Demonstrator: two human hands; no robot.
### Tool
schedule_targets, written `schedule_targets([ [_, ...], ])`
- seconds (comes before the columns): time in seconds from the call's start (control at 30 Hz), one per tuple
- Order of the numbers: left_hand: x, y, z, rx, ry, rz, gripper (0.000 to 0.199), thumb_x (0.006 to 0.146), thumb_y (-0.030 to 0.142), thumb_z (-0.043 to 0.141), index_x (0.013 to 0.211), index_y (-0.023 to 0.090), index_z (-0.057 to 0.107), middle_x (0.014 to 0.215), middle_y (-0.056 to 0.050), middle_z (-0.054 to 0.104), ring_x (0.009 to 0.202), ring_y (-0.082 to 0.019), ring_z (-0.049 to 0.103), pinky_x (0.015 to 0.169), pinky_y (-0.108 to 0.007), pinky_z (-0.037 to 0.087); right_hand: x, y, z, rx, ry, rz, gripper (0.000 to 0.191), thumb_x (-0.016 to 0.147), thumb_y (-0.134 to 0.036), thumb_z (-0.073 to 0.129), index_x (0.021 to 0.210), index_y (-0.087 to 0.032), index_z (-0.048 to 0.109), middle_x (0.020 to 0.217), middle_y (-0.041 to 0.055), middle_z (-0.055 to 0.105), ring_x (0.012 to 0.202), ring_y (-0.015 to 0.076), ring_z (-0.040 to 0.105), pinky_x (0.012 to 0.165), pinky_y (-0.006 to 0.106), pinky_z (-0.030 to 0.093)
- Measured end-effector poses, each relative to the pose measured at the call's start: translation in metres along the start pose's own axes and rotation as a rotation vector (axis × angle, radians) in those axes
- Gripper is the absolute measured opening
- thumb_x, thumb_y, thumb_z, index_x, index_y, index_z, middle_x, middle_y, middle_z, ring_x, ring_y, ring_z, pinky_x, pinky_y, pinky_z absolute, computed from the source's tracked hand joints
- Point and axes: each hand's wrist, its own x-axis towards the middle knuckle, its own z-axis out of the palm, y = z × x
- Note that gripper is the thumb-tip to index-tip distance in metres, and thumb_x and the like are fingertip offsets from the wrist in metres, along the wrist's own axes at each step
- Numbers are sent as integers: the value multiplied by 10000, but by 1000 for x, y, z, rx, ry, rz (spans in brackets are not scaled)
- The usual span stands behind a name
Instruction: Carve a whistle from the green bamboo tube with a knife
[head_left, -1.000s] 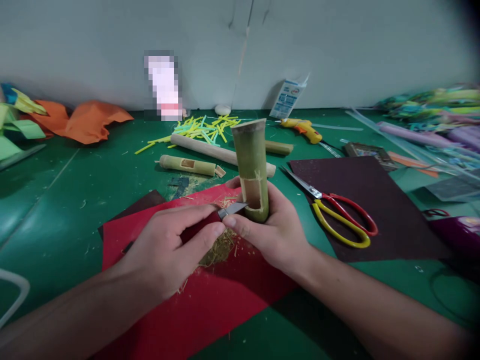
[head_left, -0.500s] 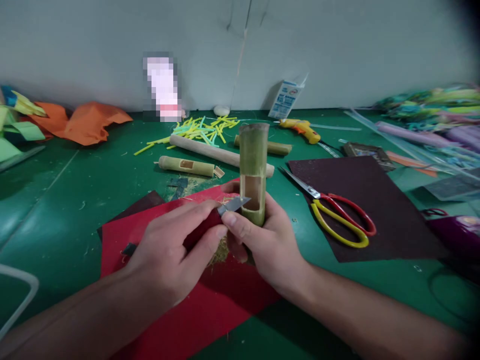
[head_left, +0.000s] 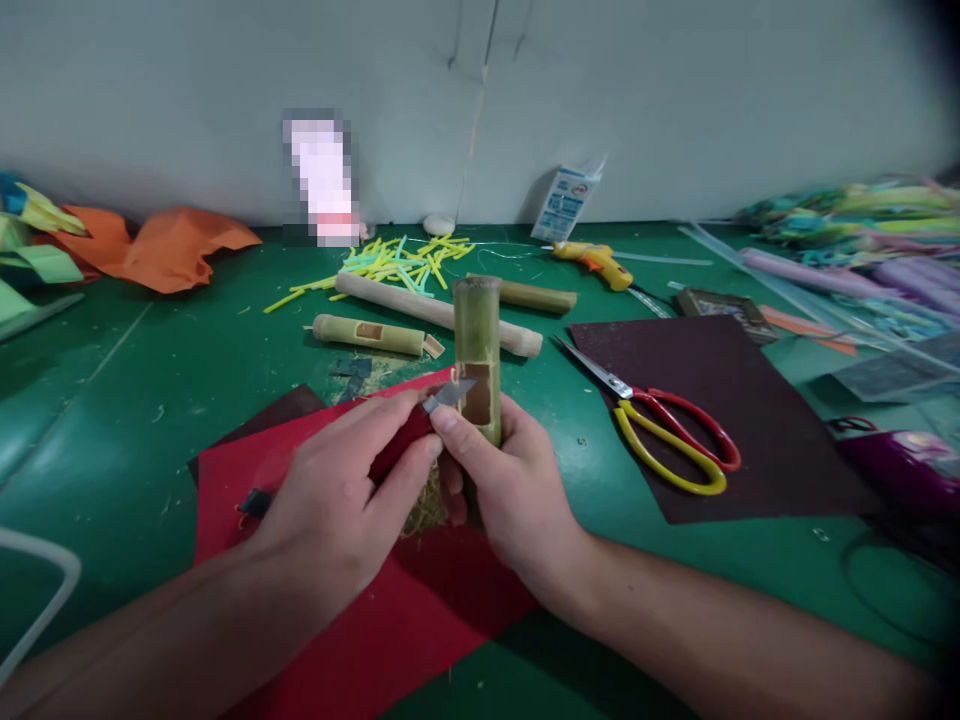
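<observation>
Upright in front of me is a green bamboo tube (head_left: pixel 477 325) with a rectangular opening cut in its side. My right hand (head_left: pixel 521 480) is wrapped round its lower part, the thumb reaching toward the knife. My left hand (head_left: pixel 341 475) grips the red handle of a knife (head_left: pixel 401 435), whose short pointed blade lies at the left edge of the opening. The right thumb rests by the base of the blade. Thin shavings (head_left: pixel 426 500) are bunched below the hands, over a red sheet (head_left: pixel 450 590).
Scissors (head_left: pixel 667 430) lie on a dark sheet (head_left: pixel 765 450) to the right. Behind are a wooden rod (head_left: pixel 412 300), a cut bamboo piece (head_left: pixel 401 338), yellow and green strips (head_left: pixel 435 262) and a glue gun (head_left: pixel 600 265). Orange paper (head_left: pixel 169 245) is at the left.
The bamboo tube has shifted left and slightly down with my right hand. The knife blade remains at the opening, also a little further left.
</observation>
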Motion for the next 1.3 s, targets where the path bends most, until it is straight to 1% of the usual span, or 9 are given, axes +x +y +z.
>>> schedule_targets([
  [0.1, 2, 0, 1, -10, 5, -13, 264, 920, 300, 514, 1172, 276, 587, 1140, 6, 674, 989, -171, 651, 768, -242, 547, 2, 2, 0, -13, 3, 19, 297, 777, -474, 683, 780, -204, 557, 445, -91, 473, 335, 58, 395, 325, 186, 315],
  [0.2, 5, -1, 1, -19, 21, -3, 304, 919, 290, 513, 1219, 291, 563, 1172, 12, 665, 1033, -175, 640, 833, -255, 542, 2, 4, 0, -4, -33, 61, 347, 791, -512, 650, 709, -205, 512, 439, -83, 455, 339, 65, 394, 318, 190, 306],
  [0.3, 7, -2, 0, -18, 11, 10, 327, 916, 281, 506, 1240, 283, 553, 1187, 2, 660, 1056, -183, 632, 871, -272, 536, 1, 5, -2, 12, -72, 83, 342, 796, -514, 644, 727, -209, 506, 456, -85, 457, 346, 69, 396, 319, 190, 306],
  [0.5, 9, -3, -2, -24, -31, 15, 351, 921, 310, 486, 1262, 251, 543, 1163, -29, 668, 1008, -188, 649, 840, -287, 549, -3, 1, -5, 0, -99, 21, 305, 744, -432, 731, 782, -208, 528, 521, -92, 480, 397, 48, 409, 378, 175, 349],
  [0.7, 7, -1, -3, -62, -58, -15, 388, 930, 316, 487, 1317, 328, 502, 1252, 16, 633, 1124, -191, 613, 902, -290, 540, 3, -1, -8, -29, -28, -52, 295, 728, -383, 753, 789, -214, 519, 585, -84, 502, 439, 43, 432, 425, 181, 365],
  [0.87, 5, -3, -1, -36, -44, -39, 405, 934, 330, 477, 1336, 290, 497, 1327, -6, 585, 1214, -225, 557, 978, -345, 512, 5, -2, -10, -55, 23, -101, 290, 707, -343, 766, 809, -216, 526, 609, -80, 510, 458, 46, 431, 435, 188, 367],
  [1.0, 6, -6, -1, -62, -25, -39, 405, 937, 323, 471, 1341, 296, 495, 1304, -15, 602, 1172, -221, 586, 953, -345, 528, 3, -3, -8, -37, -7, -53, 309, 700, -342, 770, 852, -222, 529, 603, -82, 506, 446, 48, 429, 421, 188, 362],
  [1.13, 7, -8, -2, -88, -43, -45, 419, 933, 325, 478, 1347, 261, 489, 1294, -40, 605, 1152, -223, 593, 946, -356, 526, 0, -5, -4, -11, -60, -2, 310, 702, -324, 770, 855, -230, 518, 589, -90, 504, 412, 46, 420, 392, 185, 355],
  [1.3, 10, -9, -2, -78, -25, -41, 405, 930, 328, 470, 1318, 220, 513, 1253, -62, 623, 1120, -223, 597, 949, -371, 508, 1, -4, 0, -16, -50, 31, 348, 689, -335, 775, 881, -227, 505, 613, -89, 524, 400, 43, 421, 385, 186, 377],
])
